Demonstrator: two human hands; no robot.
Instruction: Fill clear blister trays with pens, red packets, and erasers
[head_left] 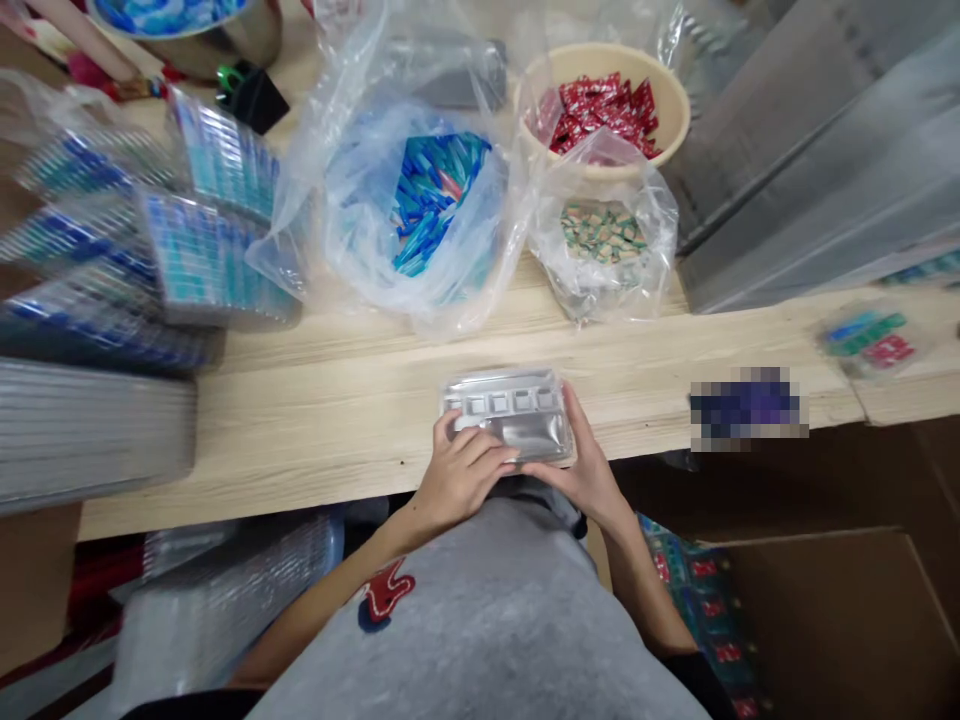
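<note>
A clear plastic tray with a row of small square pockets lies on the wooden table near its front edge. My left hand rests on the tray's near left part, fingers curled over it. My right hand grips the tray's right end, thumb on top. The tray's pockets look empty.
Behind the tray stand a clear bag of blue pieces, a small bag of green-and-tan pieces and a beige bowl of red packets. Stacks of filled trays and empty trays sit at the left. Grey metal panels lean at the right.
</note>
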